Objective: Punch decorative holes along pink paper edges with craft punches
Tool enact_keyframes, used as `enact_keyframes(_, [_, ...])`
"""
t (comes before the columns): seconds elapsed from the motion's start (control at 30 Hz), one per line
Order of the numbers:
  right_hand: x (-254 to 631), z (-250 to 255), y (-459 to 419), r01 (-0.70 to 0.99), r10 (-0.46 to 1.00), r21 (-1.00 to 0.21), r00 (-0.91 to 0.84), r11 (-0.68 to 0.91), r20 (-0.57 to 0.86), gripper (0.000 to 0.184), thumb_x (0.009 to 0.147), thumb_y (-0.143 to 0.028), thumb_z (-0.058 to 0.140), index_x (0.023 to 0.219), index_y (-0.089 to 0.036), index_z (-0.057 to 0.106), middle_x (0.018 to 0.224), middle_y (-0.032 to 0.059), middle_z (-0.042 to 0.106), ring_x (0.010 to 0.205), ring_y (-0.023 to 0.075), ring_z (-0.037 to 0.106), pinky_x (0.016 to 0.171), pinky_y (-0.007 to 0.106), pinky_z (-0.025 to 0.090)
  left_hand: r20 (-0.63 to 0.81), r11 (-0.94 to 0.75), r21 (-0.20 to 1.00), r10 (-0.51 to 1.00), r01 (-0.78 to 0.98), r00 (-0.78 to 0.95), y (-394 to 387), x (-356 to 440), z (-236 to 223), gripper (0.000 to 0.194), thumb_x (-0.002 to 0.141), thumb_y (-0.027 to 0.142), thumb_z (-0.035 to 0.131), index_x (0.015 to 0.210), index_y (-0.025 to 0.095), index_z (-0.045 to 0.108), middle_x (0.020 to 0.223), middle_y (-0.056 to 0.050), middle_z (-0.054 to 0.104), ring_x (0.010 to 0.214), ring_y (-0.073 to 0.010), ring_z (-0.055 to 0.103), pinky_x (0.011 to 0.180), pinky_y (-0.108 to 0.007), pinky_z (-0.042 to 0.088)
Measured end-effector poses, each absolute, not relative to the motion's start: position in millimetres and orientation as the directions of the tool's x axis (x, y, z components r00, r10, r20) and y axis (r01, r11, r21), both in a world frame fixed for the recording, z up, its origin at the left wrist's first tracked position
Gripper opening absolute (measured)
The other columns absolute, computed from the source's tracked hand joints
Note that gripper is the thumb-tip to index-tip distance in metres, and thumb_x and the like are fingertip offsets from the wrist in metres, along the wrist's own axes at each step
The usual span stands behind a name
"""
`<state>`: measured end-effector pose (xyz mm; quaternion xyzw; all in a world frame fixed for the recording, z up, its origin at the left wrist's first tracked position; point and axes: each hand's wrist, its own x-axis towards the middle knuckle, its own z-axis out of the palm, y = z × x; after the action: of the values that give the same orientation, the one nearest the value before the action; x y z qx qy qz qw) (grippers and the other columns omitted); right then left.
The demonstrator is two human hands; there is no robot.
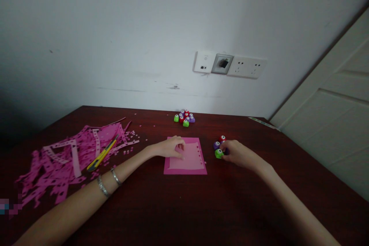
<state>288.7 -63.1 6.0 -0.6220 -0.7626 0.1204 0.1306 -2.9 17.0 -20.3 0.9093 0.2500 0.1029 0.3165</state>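
Observation:
My left hand (170, 148) rests on a light pink sheet (187, 157), thumb apart from its loosely bent fingers, holding nothing. That sheet lies on a larger, darker pink sheet (184, 172), and small marks or holes run down its right side. To the right, my right hand (238, 153) has its fingers closed at a small group of craft punches. A green punch (219, 154) shows by the thumb and fingertips, with a purple punch (216, 145) and a red punch (222, 138) just behind. The fingers partly hide which punch they grip.
More small punches (186, 117) cluster near the wall. On the left lies a heap of cut pink paper strips (66, 153), with a yellow utility knife (103, 153) on it and paper bits scattered around. Wall sockets (247, 67) sit above the dark wooden table (178, 211).

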Motion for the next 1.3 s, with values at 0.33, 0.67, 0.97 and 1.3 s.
enact_keyframes(0.33, [275.3,18.2,-66.0,0.905,0.939,-0.253,-0.312,0.341,0.148,0.002,0.073,-0.019,0.057,0.072,-0.018,0.058,0.079,0.0055,0.059,0.069,0.0168,0.055,0.063,0.026,0.038,0.040,-0.678,0.624,0.524,0.388,0.851,16.6,-2.7,-20.8,0.030,0.068,0.037,0.066,0.087,0.017,0.055,0.089,-0.003,0.050,0.085,-0.0165,0.046,0.074,-0.027,0.036])
enact_keyframes(0.67, [220.3,-21.6,-66.4,0.729,0.941,-0.595,-0.257,0.339,0.222,0.019,0.088,-0.028,0.040,0.080,-0.017,0.054,0.068,0.0011,0.058,0.059,0.0139,0.051,0.053,0.024,0.036,0.050,-0.695,0.602,0.525,0.393,0.850,16.6,-2.1,-21.1,0.031,0.067,0.040,0.067,0.086,0.018,0.055,0.089,-0.002,0.052,0.086,-0.0170,0.045,0.075,-0.027,0.036])
enact_keyframes(0.97, [223.5,-37.2,-62.1,0.733,0.929,-0.591,-0.156,0.336,0.335,0.021,0.086,-0.024,0.038,0.076,-0.018,0.055,0.072,0.0036,0.060,0.063,0.0163,0.054,0.059,0.025,0.039,0.013,-0.684,0.591,0.538,0.428,0.843,14.3,-1.8,-17.2,0.031,0.067,0.040,0.068,0.085,0.018,0.056,0.089,-0.002,0.053,0.087,-0.0174,0.046,0.075,-0.027,0.034])
enact_keyframes(1.3, [230.0,-46.6,-56.3,0.780,0.907,-0.527,-0.118,0.337,0.405,0.020,0.085,-0.021,0.037,0.075,-0.018,0.054,0.073,0.0058,0.061,0.069,0.0194,0.056,0.065,0.028,0.040,0.072,-0.710,0.583,0.530,0.395,0.845,16.0,-2.3,-21.6,0.032,0.065,0.038,0.070,0.085,0.017,0.057,0.088,-0.003,0.055,0.085,-0.0166,0.048,0.074,-0.026,0.037])
